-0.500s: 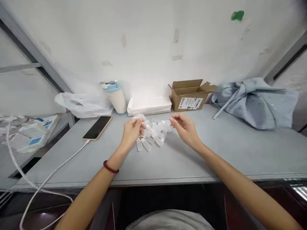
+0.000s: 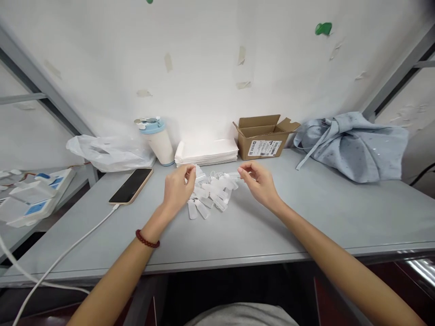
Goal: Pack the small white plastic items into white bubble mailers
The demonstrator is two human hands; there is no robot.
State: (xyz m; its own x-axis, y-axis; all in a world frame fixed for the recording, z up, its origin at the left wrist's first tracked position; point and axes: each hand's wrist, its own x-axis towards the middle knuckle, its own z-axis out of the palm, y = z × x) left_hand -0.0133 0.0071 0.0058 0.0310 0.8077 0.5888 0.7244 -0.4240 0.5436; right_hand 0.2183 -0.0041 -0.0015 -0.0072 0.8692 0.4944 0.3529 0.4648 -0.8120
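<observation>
Between my hands lies a loose heap of small translucent white plastic tags [image 2: 217, 192] with thin loops on the grey table. My left hand [image 2: 178, 188] is at the heap's left side, thumb and forefinger pinched together; whatever is in that pinch is too small to make out. A clear piece sits just right of those fingertips. On the heap's right, my right hand [image 2: 260, 182] pinches the end of a small clear plastic tag [image 2: 234, 175] between thumb and forefinger.
Behind the heap are a stack of white paper [image 2: 207, 153], an open cardboard box [image 2: 261, 140] and a cup with a blue lid [image 2: 160, 142]. A phone [image 2: 131, 186] on a white cable and a plastic bag [image 2: 110, 154] lie left; a light-blue cloth bag [image 2: 356, 147] lies right.
My left hand has shifted left, away from the middle of the heap, and its fingers are drawn closer together. My right hand keeps its pinch. The camera view has shifted slightly.
</observation>
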